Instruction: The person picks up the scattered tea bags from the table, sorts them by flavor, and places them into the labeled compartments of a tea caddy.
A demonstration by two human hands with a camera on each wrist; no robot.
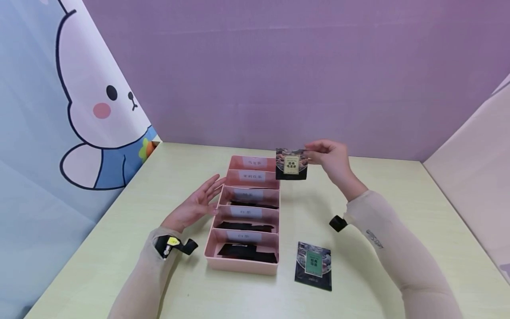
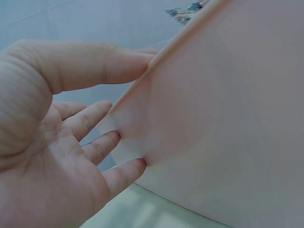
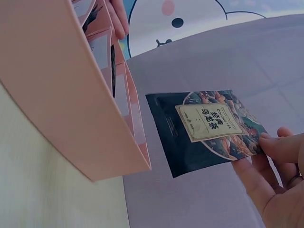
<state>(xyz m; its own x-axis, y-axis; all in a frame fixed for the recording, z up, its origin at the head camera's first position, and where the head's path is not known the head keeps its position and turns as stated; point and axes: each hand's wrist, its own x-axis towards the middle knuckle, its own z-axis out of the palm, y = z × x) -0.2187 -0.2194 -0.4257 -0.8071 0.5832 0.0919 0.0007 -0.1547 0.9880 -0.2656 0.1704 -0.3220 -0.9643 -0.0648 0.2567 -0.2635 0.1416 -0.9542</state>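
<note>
My right hand [image 1: 331, 163] pinches the right edge of a dark tea sachet [image 1: 291, 164] between thumb and fingers. Its cream label [image 3: 209, 122] reads oolong tea in the right wrist view. The sachet is held up just right of the far end of a pink divided box [image 1: 242, 265]. At the box's left side is my left hand [image 1: 195, 204], fingers spread and fairly straight. In the left wrist view its thumb touches the rim and its fingertips meet the outer wall [image 2: 213, 118]. Dark sachets [image 1: 247, 253] lie in the nearer compartments.
A second dark sachet with a green label [image 1: 313, 266] lies on the pale table [image 1: 382, 186], right of the box's near end. White labels [image 1: 244, 237] mark the compartments. A purple backdrop [image 1: 295, 79] rises behind the table, with a cartoon-printed cloth [image 1: 32, 133] at left.
</note>
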